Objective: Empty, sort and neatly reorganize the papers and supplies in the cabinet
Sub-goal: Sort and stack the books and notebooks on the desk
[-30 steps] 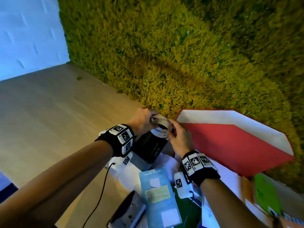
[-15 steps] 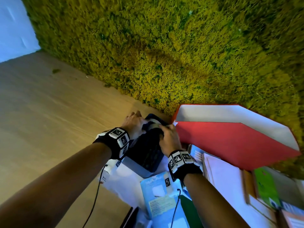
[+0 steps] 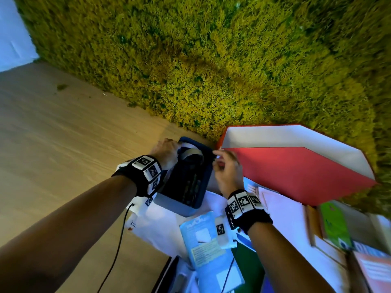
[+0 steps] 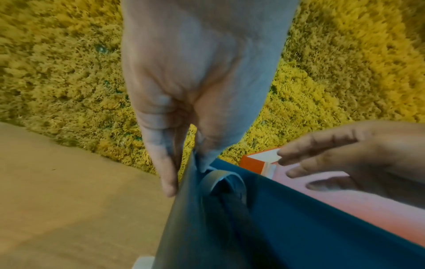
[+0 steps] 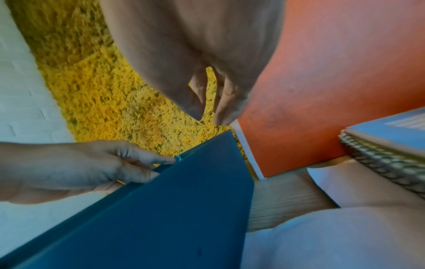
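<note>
Centre frame: blue bin (image 3: 191, 182) on the wooden top, tape roll (image 3: 191, 154) inside. Left hand (image 3: 166, 152) pinches the bin's rim. Right hand (image 3: 227, 171), fingers loosely spread, empty, hovers beside red folder (image 3: 296, 168).

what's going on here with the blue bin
A person is sorting supplies on a wooden top. The left hand grips the rim of the blue bin, which holds a tape roll. The right hand hovers open beside it, holding nothing. A red folder and papers lie alongside.
</note>
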